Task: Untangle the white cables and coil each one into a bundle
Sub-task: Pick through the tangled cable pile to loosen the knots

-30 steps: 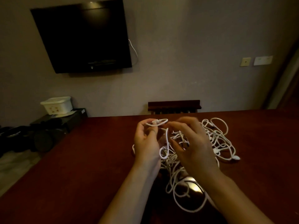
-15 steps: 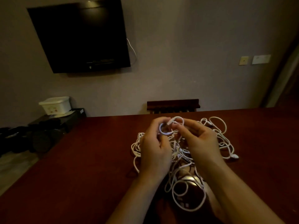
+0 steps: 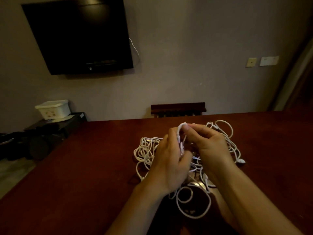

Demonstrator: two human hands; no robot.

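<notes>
Both hands have drawn closer together since the earlier frame. I am seeing the left hand (image 3: 169,160) and right hand (image 3: 210,146) pinching one folded white cable loop (image 3: 181,128), raised above the tangle of white cables (image 3: 147,150) lying on the dark red table (image 3: 84,167). Behind: wall-mounted television (image 3: 79,36), white lidded box (image 3: 53,109), wooden chair back (image 3: 177,107).

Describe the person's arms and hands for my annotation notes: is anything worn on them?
Both forearms are bare, with no sleeves in view. The left hand and right hand show no gloves, rings, watch or wristband. The dim light could hide small details.
</notes>
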